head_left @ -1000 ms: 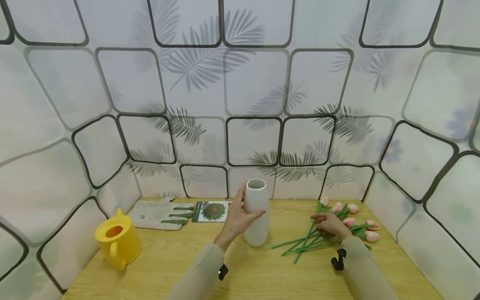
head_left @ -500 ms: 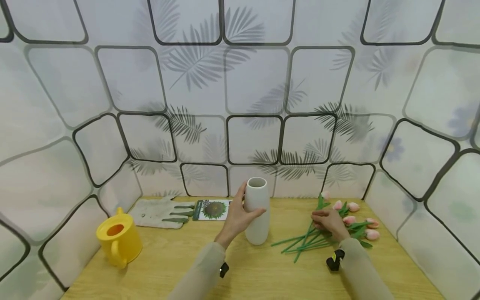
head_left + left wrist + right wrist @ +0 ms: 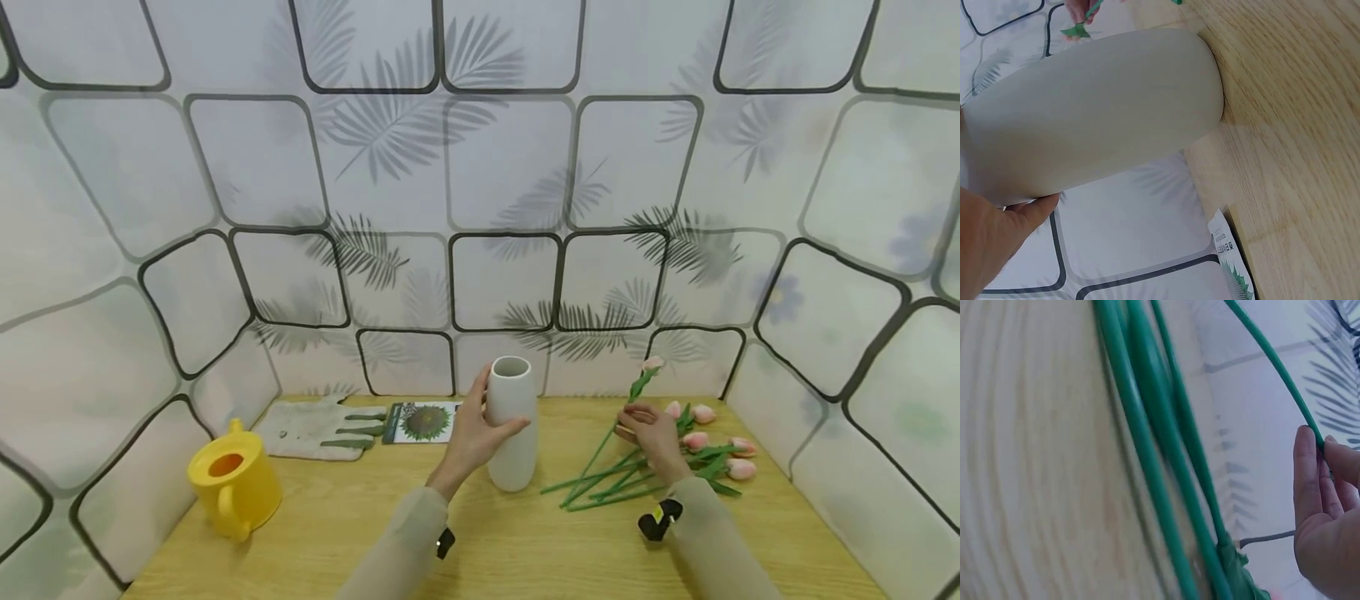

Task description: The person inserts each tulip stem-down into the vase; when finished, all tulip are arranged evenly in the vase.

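A tall white vase [image 3: 513, 442] stands upright on the wooden table. My left hand [image 3: 476, 437] grips it from the left, thumb across its front; in the left wrist view the vase [image 3: 1097, 112] fills the middle. To the right, my right hand [image 3: 654, 437] pinches the green stem of one pink tulip [image 3: 651, 367], whose head is raised above the others. The right wrist view shows this stem [image 3: 1279, 369] between thumb and fingers. Several more pink tulips [image 3: 741, 470] lie under and beside that hand, their stems pointing left.
On the left stands a yellow watering can [image 3: 247, 492]. Behind it lies a pale glove [image 3: 311, 429] with green fingertips, and a seed packet [image 3: 422, 422] with a sunflower picture is next to it. A patterned wall [image 3: 510, 167] closes off the back and sides of the table [image 3: 480, 558].
My right hand has lifted one tulip off the pile, its head rising above the rest and its stem tilting up. The left hand and vase have stayed in place.
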Demonstrator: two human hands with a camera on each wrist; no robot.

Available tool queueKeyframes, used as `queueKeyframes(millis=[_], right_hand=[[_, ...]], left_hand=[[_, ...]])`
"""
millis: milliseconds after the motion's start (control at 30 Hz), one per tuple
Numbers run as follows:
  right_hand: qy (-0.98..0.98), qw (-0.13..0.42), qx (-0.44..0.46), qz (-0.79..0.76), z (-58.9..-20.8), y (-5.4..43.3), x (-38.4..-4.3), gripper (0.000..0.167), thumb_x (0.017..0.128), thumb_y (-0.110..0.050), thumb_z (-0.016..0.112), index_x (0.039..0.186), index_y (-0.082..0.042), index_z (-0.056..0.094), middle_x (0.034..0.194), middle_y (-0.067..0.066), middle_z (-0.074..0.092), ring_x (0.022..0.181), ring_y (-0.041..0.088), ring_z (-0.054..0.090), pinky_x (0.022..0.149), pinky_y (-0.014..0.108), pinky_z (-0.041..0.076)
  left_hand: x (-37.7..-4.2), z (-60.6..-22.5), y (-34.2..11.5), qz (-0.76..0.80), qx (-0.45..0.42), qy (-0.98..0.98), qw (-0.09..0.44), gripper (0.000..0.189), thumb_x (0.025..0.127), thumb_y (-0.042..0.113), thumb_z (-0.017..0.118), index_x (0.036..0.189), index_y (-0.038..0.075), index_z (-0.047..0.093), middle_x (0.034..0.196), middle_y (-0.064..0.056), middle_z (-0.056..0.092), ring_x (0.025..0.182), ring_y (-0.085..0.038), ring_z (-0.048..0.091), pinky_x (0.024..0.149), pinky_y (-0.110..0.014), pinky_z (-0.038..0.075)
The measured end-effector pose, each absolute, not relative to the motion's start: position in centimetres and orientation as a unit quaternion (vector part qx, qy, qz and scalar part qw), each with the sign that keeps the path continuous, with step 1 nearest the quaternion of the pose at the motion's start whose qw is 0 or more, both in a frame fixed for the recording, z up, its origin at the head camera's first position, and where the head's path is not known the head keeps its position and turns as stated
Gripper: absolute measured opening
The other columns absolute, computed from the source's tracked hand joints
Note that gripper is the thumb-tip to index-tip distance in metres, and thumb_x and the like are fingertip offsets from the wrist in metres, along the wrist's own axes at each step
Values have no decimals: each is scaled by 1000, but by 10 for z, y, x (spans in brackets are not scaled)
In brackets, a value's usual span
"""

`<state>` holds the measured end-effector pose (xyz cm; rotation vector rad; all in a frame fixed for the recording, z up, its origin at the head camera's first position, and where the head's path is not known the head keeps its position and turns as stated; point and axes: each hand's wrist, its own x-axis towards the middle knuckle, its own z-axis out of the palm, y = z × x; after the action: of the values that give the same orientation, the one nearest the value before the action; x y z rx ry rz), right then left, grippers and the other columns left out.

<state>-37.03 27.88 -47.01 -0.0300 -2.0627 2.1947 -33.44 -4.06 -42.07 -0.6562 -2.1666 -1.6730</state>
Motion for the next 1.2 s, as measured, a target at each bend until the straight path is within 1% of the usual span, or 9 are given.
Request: queueKeyframes(millis=[133,233,333,433,533,633,800,1033,1200], right_hand=[[-646,67,-15,760,-462,274,-370,56,99,-2,53,146,11,24,132,23,45,88,-1,65,90,26,54],[-616,63,-22,785,-451,271,-370,66,100,-4,52,153,6,14,143,25,33,90,-4,64,93,25,53],[-595,55,-29,801,-437,267,-367,71,100,-6,54,156,0,11,136,14,40,93,-3,64,95,24,51],[-568,43,-33,821,-422,263,-362,73,99,-6,55,158,-6,11,118,0,52,95,1,66,94,24,52],[-527,38,-34,849,-409,260,-358,75,98,-4,56,158,-10,12,107,-3,61,94,6,67,89,24,54],[-477,36,-21,878,-398,259,-356,72,96,-3,58,156,-15,20,99,-3,64,91,8,68,86,25,56],[-401,54,12,914,-379,257,-353,46,95,-2,60,135,-17,43,99,0,68,89,10,68,87,27,56],[-369,107,8,923,-357,238,-350,52,93,-1,62,139,-16,41,101,1,64,89,12,67,85,30,57],[-347,159,-11,924,-340,224,-353,39,90,1,65,125,-12,51,98,4,63,85,14,67,81,32,59]], left_hand=[[-335,-421,-41,-586,-230,-761,159,93,78,25,85,153,29,30,140,-5,52,122,-27,54,90,-52,53],[-336,-421,-41,-584,-231,-761,163,93,78,24,85,153,29,29,139,-7,52,122,-28,55,88,-51,54],[-332,-416,-41,-585,-230,-761,164,92,79,21,83,154,25,29,140,-11,51,121,-33,55,87,-53,54],[-330,-415,-40,-584,-226,-762,161,93,80,17,83,154,22,28,140,-14,51,122,-36,55,86,-55,54],[-329,-416,-41,-584,-228,-762,161,92,80,17,83,154,20,28,141,-13,51,122,-36,55,87,-56,53],[-333,-422,-41,-583,-230,-761,167,92,79,23,84,153,26,30,140,-8,52,122,-32,55,88,-55,53],[-336,-420,-39,-578,-236,-763,166,93,79,28,84,154,26,29,142,-8,52,123,-33,54,90,-55,52],[-336,-423,-41,-585,-225,-763,159,93,78,25,84,153,26,30,141,-8,51,124,-32,53,91,-56,51],[-334,-422,-42,-587,-222,-763,155,93,79,28,84,154,29,29,140,-8,52,123,-31,54,88,-53,53]])
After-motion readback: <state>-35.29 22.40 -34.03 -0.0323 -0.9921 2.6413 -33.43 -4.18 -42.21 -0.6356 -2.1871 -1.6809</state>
